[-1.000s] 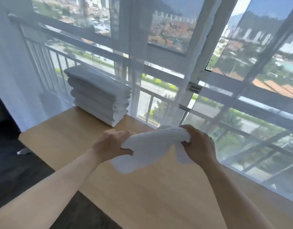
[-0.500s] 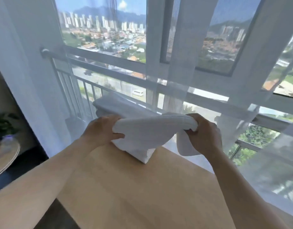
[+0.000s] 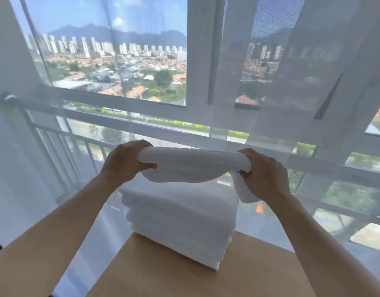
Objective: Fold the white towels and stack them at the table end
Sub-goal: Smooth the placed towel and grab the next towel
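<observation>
A folded white towel point(image 3: 191, 165) hangs in the air between my two hands. My left hand point(image 3: 122, 162) grips its left end and my right hand point(image 3: 264, 174) grips its right end, where a loose corner droops below the fist. Directly under it, with a small gap, stands a stack of several folded white towels point(image 3: 180, 224) at the far end of the wooden table point(image 3: 259, 273).
Sheer white curtains point(image 3: 292, 82) hang right behind the stack, in front of a large window and a balcony railing point(image 3: 62, 138). The table's left edge runs diagonally near my left forearm, with floor below it.
Both hands have carried the folded towel leftward and forward along the table until it hovers over the stack. The view has swung to face the stack and window.
</observation>
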A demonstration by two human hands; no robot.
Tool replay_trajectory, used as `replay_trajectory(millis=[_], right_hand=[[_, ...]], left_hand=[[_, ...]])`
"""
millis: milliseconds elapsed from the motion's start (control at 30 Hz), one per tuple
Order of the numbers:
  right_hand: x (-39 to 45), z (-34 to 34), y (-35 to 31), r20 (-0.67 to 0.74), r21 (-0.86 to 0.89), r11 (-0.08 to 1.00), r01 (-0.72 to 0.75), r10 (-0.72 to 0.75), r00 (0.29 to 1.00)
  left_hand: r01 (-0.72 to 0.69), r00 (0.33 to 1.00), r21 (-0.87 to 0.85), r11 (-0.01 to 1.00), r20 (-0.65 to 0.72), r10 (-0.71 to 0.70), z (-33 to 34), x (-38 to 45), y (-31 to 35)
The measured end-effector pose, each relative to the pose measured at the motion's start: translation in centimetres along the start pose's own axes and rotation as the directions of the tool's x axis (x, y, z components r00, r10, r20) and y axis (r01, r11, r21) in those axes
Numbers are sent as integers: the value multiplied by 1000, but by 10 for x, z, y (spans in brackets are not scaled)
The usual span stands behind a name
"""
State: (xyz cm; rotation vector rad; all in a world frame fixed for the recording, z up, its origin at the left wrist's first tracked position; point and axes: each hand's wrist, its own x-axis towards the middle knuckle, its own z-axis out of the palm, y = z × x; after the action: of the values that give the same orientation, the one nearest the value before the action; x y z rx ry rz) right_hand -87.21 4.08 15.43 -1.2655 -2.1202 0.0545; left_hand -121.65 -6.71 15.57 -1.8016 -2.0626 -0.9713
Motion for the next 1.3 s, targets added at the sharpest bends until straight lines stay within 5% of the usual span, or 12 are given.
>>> replay_trajectory(millis=[200,367,533,767,900,1033,1167,1300], right_hand=[[25,43,-30,36,-282,956,-83,97,995],[9,72,-56,-26,-387,922,-26,17,1000],[-47,106,-62,100,-438,897,-66,121,988],[-82,116,-51,138,-75,929,-362,369,919],[-72,101,-47,278,222,837,-499,436,856],[-68,76,-46,482,501,538,-678,477,735],[-54,74,-37,498,632,91,-769,713,494],[-37,78,-41,508,594,-18,-804,783,358]], left_hand=[[-274,962,30,961,7,274,24,66,-63],[-471,871,123,874,-92,482,35,80,-103],[-451,892,20,892,39,450,61,21,-141],[-70,965,-364,929,212,156,72,-22,-152],[319,926,-610,726,363,-102,60,-19,-140],[647,761,-663,377,534,-368,54,-2,-137],[760,647,-579,297,624,-438,60,21,-131],[846,533,-478,236,770,-349,61,45,-127]])
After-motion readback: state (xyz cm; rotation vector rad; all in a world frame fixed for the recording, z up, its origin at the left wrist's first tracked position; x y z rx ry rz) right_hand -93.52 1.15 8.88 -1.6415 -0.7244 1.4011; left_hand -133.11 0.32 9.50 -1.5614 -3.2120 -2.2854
